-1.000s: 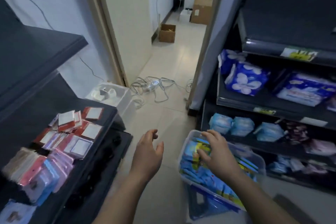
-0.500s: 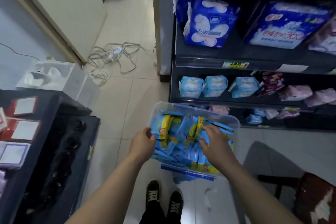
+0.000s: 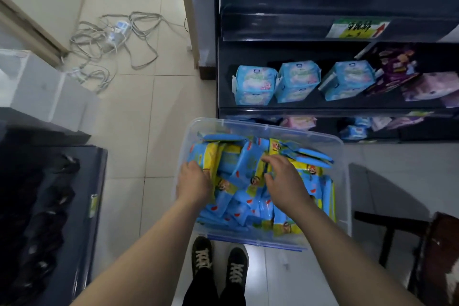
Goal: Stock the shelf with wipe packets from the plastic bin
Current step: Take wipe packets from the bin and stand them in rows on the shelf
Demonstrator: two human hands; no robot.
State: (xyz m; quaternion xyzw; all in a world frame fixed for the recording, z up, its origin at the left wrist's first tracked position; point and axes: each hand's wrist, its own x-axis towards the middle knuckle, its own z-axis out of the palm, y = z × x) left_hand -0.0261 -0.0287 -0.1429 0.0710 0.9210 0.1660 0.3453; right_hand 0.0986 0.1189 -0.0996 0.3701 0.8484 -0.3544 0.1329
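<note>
Wipe packets [image 3: 244, 181]: blue-and-yellow, heaped loose and at all angles in the plastic bin [image 3: 268, 127] at the centre of the frame, and none of them is on a shelf yet.
Plastic bin: clear-walled, and it sits right in front of my shoes [image 3: 219, 259], just beside the foot of the shelf [image 3: 323, 108], so I judge each load needs only a short lift up and right.
Left hand [image 3: 195, 184]: it is at the bin's left wall with the fingers [image 3: 191, 165] dug down among the packets. The tips are hidden, so I cannot tell whether they pinch anything or only steady the heap.
Right hand [image 3: 285, 181]: it is over the middle of the heap, with fingers [image 3: 273, 160] curled over the far side of a bunch and the thumb on the near side. I read that as closing on several packets at once.
Step in hand: gathering a handful, which is the start of a stocking trip.
Shelf: dark tiers fill the upper right of the frame. Light-blue packs [image 3: 255, 84] stand in a row on the middle tier, with bare board around them.
What could go wrong: the slick wrappers overlap, so a loose bunch may shed packets on the lift.
Floor: a tangle of cables [image 3: 116, 40] lies at the upper left, well apart from the bin.
</note>
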